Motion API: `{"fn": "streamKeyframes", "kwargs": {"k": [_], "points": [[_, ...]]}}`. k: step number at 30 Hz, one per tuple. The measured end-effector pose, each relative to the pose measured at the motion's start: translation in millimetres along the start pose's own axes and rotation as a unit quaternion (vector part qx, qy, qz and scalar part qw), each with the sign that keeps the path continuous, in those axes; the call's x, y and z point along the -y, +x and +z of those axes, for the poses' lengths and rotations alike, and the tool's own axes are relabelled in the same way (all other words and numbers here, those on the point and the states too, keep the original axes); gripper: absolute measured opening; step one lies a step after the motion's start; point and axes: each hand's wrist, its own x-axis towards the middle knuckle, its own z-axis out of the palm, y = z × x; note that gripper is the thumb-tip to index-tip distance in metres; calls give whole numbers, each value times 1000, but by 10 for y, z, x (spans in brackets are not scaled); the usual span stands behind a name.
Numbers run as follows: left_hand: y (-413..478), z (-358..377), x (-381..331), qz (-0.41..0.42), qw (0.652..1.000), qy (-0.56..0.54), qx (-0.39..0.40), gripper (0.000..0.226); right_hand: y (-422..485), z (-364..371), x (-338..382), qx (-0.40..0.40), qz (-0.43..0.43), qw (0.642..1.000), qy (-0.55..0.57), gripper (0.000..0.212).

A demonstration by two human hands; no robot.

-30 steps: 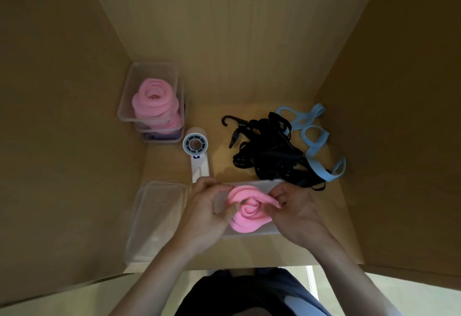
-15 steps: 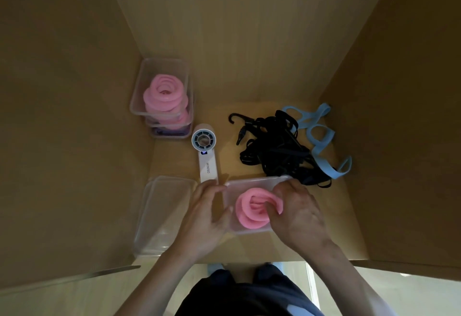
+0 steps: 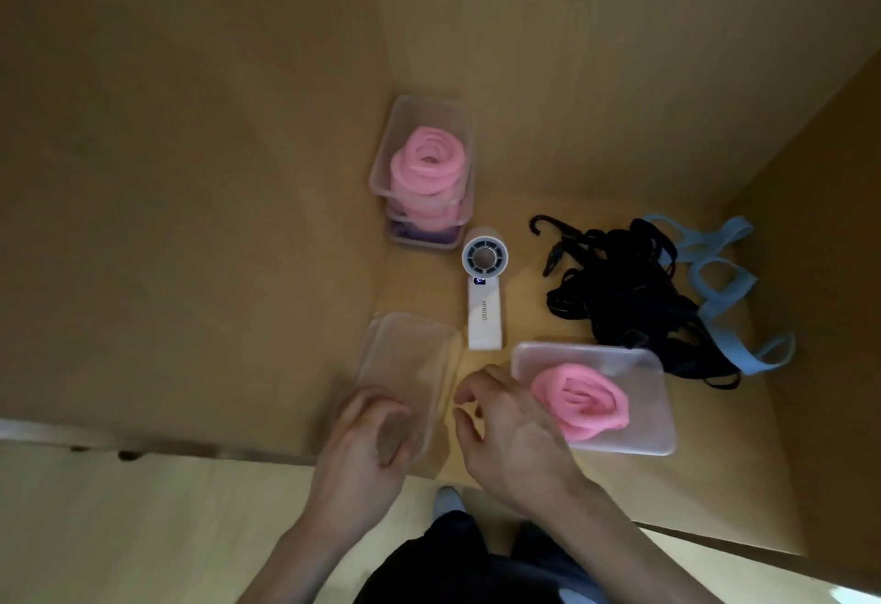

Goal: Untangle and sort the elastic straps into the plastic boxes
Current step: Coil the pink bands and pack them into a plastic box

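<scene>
Elastic straps: we note one pink coil [image 3: 582, 404] lying in the clear box [image 3: 660, 432] at front right of the tabletop [image 3: 519, 317]. A stack of boxes [image 3: 424, 174] at the back holds further pink coils. A clear lid [image 3: 410, 355] lies flat at front left, long axis running front to back. The left hand [image 3: 367, 441] rests on its near end, fingers curled; the grip is blurred and we cannot tell its state. The right hand [image 3: 505, 432] hovers beside the box, fingers loosely curled, holding nothing. Black straps [image 3: 624, 298] and blue straps [image 3: 724, 279] lie tangled together at right. A white handheld fan [image 3: 485, 298] lies between the boxes, head pointing away.
</scene>
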Motion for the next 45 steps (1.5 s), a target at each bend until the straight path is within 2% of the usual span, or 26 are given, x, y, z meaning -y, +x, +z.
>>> {"fn": "streamKeyframes", "kwargs": {"k": [5,8,11,15,20,24,28,31,36,40,43,45], "points": [[-142,38,138,47,990,123,41,37,89,230,121,100,62,992,-45,30],[-167,90,175,64,982,167,52,33,178,388,98,150,111,981,-53,38],[-162,125,184,78,982,171,35,25,261,574,42,125,165,978,-1,32],[-180,110,166,117,980,164,1,15,282,622,-16,75,206,966,141,6],[-186,0,70,134,982,128,-39,16,217,450,27,65,151,946,279,17],[-94,-121,-58,143,980,94,-100,33,195,213,84,22,128,923,362,15],[92,-249,-190,165,970,66,-166,21,223,-56,119,6,115,899,423,21],[251,-303,-295,194,958,40,-207,13,208,-215,79,-8,107,871,480,12],[450,-257,-491,214,949,-33,-229,15,71,-374,-51,-102,131,868,468,15],[580,-238,-760,184,950,-102,-232,16,-79,-493,-358,-238,162,895,340,15],[643,-143,-973,90,961,-205,-164,14,-214,-628,-619,-330,178,883,281,25],[693,-14,-1064,48,955,-275,-101,23,-284,-723,-751,-348,180,874,287,25]]}}
